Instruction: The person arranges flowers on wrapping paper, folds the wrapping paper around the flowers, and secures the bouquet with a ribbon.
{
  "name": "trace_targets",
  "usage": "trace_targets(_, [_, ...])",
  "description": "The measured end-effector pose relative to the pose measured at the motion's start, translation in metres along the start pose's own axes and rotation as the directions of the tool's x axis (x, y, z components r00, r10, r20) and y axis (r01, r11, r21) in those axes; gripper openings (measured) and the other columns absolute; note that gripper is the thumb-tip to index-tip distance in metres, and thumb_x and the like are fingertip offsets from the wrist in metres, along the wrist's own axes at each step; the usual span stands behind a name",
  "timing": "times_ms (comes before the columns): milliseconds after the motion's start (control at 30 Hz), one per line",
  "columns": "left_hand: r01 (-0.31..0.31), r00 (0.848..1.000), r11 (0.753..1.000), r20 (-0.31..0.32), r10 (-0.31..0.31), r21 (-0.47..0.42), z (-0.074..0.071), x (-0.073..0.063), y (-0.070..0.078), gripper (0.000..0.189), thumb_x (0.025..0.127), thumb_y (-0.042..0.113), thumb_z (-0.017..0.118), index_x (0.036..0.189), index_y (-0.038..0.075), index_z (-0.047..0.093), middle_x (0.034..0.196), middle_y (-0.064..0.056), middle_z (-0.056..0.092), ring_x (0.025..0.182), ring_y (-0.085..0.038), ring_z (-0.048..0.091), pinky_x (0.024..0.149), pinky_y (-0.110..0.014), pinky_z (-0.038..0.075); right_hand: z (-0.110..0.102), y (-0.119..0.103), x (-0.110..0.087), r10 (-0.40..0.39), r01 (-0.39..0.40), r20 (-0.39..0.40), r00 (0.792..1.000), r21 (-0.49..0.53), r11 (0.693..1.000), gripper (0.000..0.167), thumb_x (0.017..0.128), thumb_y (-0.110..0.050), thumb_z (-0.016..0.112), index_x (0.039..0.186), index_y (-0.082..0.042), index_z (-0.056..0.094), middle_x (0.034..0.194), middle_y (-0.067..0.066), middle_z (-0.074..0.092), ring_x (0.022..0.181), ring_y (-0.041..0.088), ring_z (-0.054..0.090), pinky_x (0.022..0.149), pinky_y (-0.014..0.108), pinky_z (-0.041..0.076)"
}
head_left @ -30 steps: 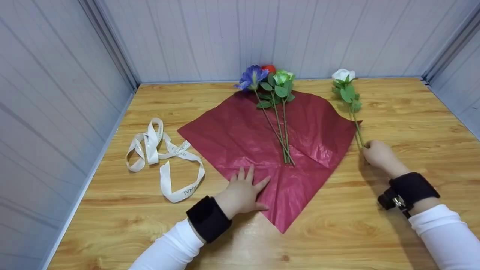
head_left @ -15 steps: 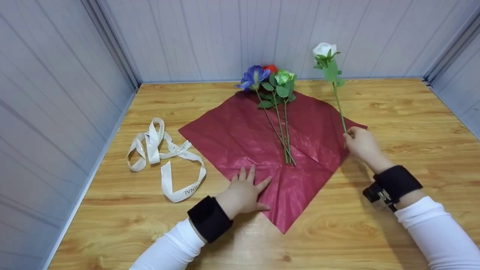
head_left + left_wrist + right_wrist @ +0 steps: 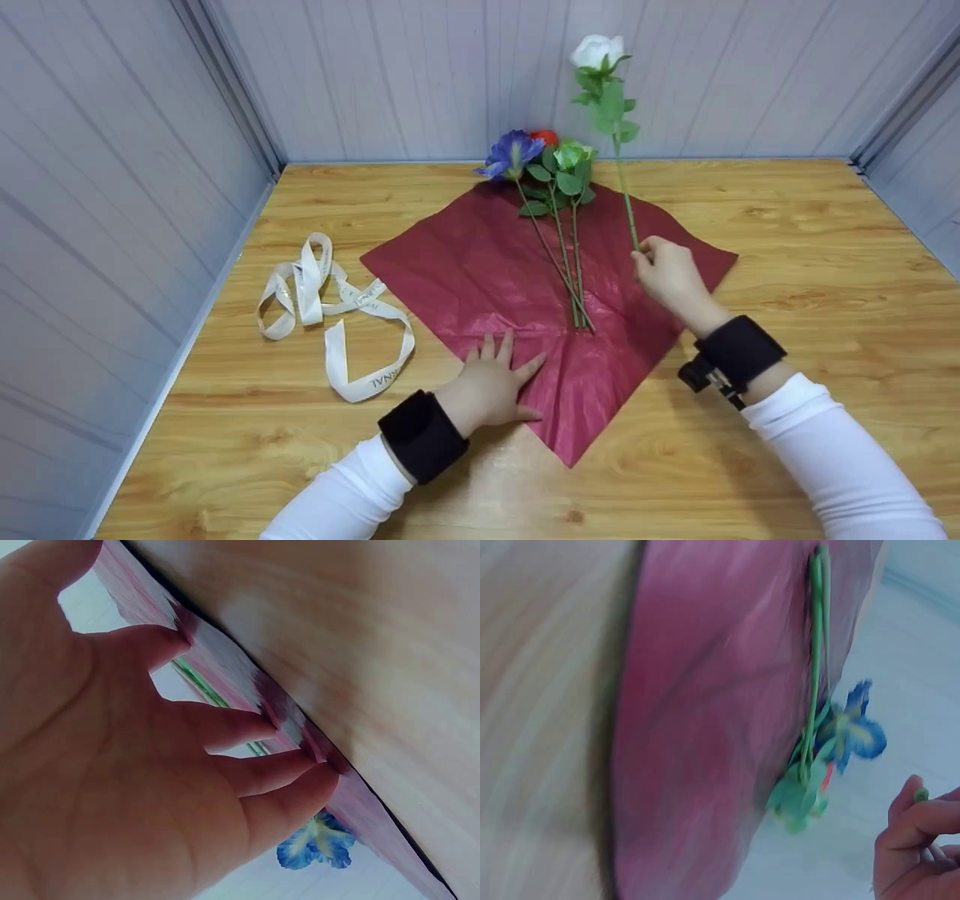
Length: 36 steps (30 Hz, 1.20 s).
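Observation:
My right hand pinches the lower stem of a white rose, holding it upright above the right part of a dark red sheet of wrapping paper. In the right wrist view, the cut stem end pokes out between the thumb and fingers. Spread fingers of my left hand press on the paper's lower left edge. On the paper lie a blue flower, a red flower mostly hidden behind it, and a green rose, their stems crossing near the bottom.
A loosely looped white ribbon with printed letters lies left of the paper on the wooden table. Pale panel walls stand at the back and both sides. Each wrist wears a black strap.
The right hand has lifted the white rose from the table's right side and carried it left and up, over the paper. The left hand has stayed put.

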State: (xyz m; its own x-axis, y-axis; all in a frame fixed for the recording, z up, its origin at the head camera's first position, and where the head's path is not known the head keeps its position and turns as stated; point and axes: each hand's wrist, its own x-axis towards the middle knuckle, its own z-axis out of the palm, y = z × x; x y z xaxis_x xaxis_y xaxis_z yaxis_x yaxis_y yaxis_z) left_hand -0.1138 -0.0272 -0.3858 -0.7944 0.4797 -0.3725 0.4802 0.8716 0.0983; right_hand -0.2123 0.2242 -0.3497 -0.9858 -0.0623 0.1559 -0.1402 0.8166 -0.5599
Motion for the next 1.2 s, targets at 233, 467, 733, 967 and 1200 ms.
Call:
trace_targets(233, [0.003,1.000,1.000,0.003,-0.003,0.009,0.000,0.001,0.000,0.079,0.085,0.063,0.053,0.151,0.033,0.022,0.156,-0.022,0.013,0.140,-0.046,0.018,0.111,-0.055,0.025,0.026,-0.014,0.001,-0.034,0.037,0.089,0.995,-0.023,0.999,0.021,0.095,-0.006,0.049,0.092,0.011,0.060,0.084,0.025,0.064,0.071,0.030,0.059,0.067,0.038,0.046])
trace_targets(467, [0.000,1.000,1.000,0.011,0.000,0.011,-0.001,-0.001,0.001,0.079,0.085,0.063,0.053,0.151,0.033,0.022,0.156,-0.022,0.013,0.141,-0.046,0.018,0.111,-0.055,0.025,0.041,-0.018,-0.001,0.014,-0.004,0.217,0.976,-0.051,0.999,0.020,0.096,-0.008,0.048,0.085,0.005,0.058,0.069,0.012,0.058,0.057,0.017,0.049,0.055,0.027,0.037])
trace_targets(733, [0.004,1.000,1.000,0.010,-0.004,0.012,-0.002,-0.001,0.001,0.078,0.085,0.063,0.052,0.151,0.033,0.022,0.156,-0.022,0.014,0.140,-0.046,0.019,0.110,-0.055,0.026,0.047,-0.023,-0.001,0.079,-0.071,0.288,0.954,-0.038,0.997,0.023,0.098,-0.010,0.044,0.081,0.000,0.055,0.058,0.003,0.053,0.050,0.011,0.048,0.051,0.024,0.038])
trace_targets(967, [0.010,1.000,1.000,0.004,-0.010,0.010,0.000,-0.001,0.001,0.078,0.085,0.062,0.054,0.150,0.034,0.023,0.156,-0.021,0.015,0.141,-0.045,0.018,0.110,-0.054,0.026,0.052,-0.027,-0.001,0.065,-0.042,0.364,0.929,-0.071,0.997,0.030,0.097,-0.010,0.043,0.069,-0.004,0.054,0.048,0.001,0.053,0.043,0.010,0.050,0.048,0.024,0.041])
trace_targets(1200, [0.012,1.000,1.000,0.008,-0.012,0.011,-0.003,-0.001,0.002,0.078,0.085,0.062,0.054,0.150,0.034,0.023,0.156,-0.021,0.015,0.141,-0.045,0.018,0.111,-0.053,0.025,0.055,-0.029,0.000,0.050,-0.002,0.332,0.942,-0.143,0.990,0.041,0.094,-0.014,0.048,0.054,-0.014,0.040,0.047,-0.003,0.039,0.044,0.012,0.040,0.049,0.025,0.033])
